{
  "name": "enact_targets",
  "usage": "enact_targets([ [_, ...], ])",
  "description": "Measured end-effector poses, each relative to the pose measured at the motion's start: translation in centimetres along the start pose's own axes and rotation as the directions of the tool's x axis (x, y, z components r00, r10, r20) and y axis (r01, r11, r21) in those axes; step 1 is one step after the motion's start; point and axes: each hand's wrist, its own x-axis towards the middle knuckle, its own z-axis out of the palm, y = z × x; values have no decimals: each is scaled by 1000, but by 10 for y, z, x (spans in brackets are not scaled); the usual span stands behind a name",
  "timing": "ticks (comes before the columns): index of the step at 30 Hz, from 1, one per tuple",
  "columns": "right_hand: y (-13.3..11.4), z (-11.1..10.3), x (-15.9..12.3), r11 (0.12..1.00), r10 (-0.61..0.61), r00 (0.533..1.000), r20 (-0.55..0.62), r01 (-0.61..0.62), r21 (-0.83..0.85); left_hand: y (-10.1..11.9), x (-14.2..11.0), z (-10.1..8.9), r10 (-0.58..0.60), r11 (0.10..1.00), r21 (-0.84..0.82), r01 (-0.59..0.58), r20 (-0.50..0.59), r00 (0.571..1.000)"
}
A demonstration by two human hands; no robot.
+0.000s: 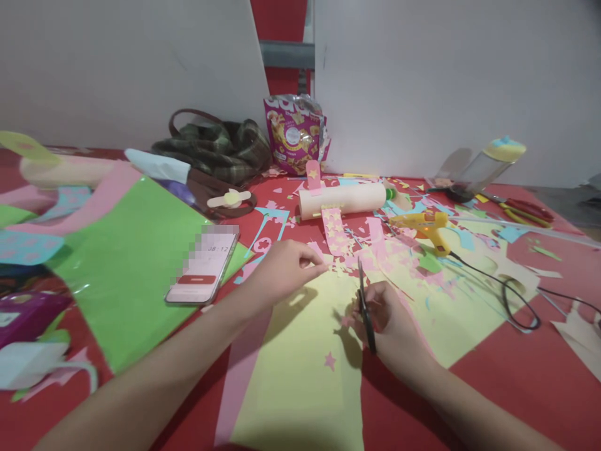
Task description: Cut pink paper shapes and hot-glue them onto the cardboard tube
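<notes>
My right hand [387,322] is closed around black scissors [365,307], blades pointing away over the yellow sheet [300,369]. My left hand [282,270] hovers above the same sheet in a pinch, its fingertips pressed together; whatever they hold is too small to name. A small pink star [330,360] lies on the yellow sheet just in front of my right hand. Pink paper strips with star cut-outs [335,233] lie beyond both hands, amid many paper scraps.
A phone [203,268] lies on a green sheet [122,269] to the left. A cream paper roll [342,199], a yellow glue gun [425,227] with its black cord [511,300], red-handled scissors [526,210], a snack bag [295,133] and a plaid bag [218,150] sit farther back.
</notes>
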Motion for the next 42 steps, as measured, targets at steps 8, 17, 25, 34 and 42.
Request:
enact_targets([
  [8,7,-1,-1,994,4,997,80,4,-109,-30,13,-23,-79,970,232,72,21,997],
  [17,7,-1,0,993,5,997,77,5,-121,-67,22,-21,-179,897,432,98,152,972],
  [25,5,-1,-1,990,7,997,78,4,-143,-62,18,-18,-176,883,457,105,115,978],
  [34,4,-2,-1,991,-1,997,77,12,-130,-34,8,-4,93,929,318,-189,295,951],
  [42,2,0,-2,984,-5,999,41,12,-178,-30,5,23,180,911,285,-299,378,908],
])
